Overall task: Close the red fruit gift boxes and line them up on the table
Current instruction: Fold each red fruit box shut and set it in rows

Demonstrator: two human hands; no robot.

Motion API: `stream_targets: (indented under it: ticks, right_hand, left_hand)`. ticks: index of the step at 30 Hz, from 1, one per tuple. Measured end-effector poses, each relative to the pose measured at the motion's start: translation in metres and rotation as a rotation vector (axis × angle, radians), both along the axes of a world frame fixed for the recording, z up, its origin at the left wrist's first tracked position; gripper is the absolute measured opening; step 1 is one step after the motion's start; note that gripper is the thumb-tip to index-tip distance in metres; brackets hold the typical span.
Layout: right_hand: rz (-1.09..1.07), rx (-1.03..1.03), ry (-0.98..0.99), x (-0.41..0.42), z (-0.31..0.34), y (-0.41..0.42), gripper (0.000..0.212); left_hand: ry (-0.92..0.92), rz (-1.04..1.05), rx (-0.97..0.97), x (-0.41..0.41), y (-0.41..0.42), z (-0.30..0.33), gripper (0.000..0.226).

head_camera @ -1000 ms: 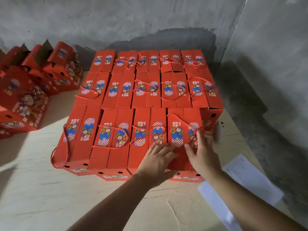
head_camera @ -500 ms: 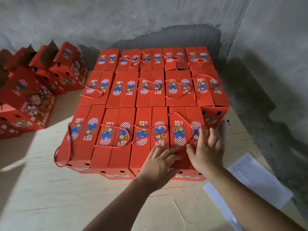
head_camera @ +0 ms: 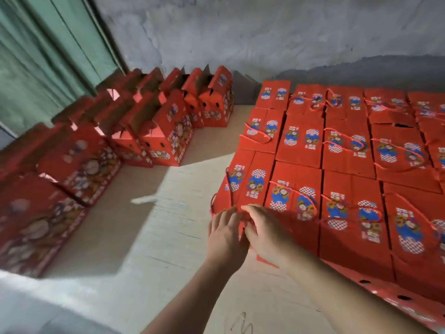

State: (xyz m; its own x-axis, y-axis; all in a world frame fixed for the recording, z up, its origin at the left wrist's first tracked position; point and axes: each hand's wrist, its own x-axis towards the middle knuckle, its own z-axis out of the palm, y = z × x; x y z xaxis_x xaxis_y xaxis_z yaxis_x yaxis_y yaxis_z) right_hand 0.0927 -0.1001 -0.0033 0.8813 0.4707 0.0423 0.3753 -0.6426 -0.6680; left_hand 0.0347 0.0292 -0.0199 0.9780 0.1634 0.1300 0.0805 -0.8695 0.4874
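Hands (head_camera: 226,233) shifted left, corner box (head_camera: 245,184) underneath

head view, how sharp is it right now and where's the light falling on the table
The head view is smeared by motion blur: the open boxes at left are streaked and the hands are soft-edged, while the closed boxes read a little clearer. A bright sunlit patch crosses the table between the two groups, and shadow covers the near left.
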Motion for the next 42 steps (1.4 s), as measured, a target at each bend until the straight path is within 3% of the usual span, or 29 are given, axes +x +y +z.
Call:
stream_targets:
  ticks: [3,9,13,18,22,25,27,31,35,39,42]
  right_hand:
    - [0.038,-0.132,0.018,0.014,-0.010,0.062,0.046]
    - [-0.043,-0.578,-0.152,0.043,-0.035,0.088,0.069]
    - [-0.110,-0.613,-0.173,0.037,-0.032,0.096,0.080]
    - [-0.115,-0.651,-0.171,0.038,-0.031,0.095,0.070]
    - [-0.111,-0.620,-0.202,0.040,-0.025,0.099,0.070]
    - [-0.109,-0.633,-0.239,0.041,-0.025,0.100,0.077]
    - [-0.132,-0.629,-0.267,0.042,-0.027,0.102,0.067]
    - [-0.150,-0.611,-0.286,0.045,-0.031,0.104,0.074]
    - [-0.124,-0.623,-0.263,0.046,-0.032,0.104,0.075]
    - [-0.115,-0.621,-0.234,0.046,-0.035,0.101,0.075]
    - [-0.117,-0.605,-0.228,0.045,-0.038,0.100,0.074]
  left_hand:
    - [0.154,-0.073,0.064,0.007,0.049,-0.005,0.060]
    - [0.130,-0.211,-0.224,0.030,0.123,-0.003,0.050]
    - [0.133,-0.257,-0.169,0.070,0.162,0.000,0.045]
    - [0.165,-0.027,0.002,0.164,0.229,0.011,0.046]
    - [0.312,0.204,0.129,0.235,0.301,0.020,0.066]
    - [0.411,0.342,0.120,0.277,0.339,0.020,0.067]
    - [0.424,0.335,0.064,0.302,0.357,0.020,0.067]
    - [0.342,0.231,-0.108,0.334,0.379,0.015,0.057]
    - [0.187,0.324,-0.047,0.337,0.390,0.005,0.031]
    - [0.003,0.296,0.018,0.316,0.380,-0.005,0.037]
    - [-0.010,0.241,0.030,0.288,0.355,-0.003,0.036]
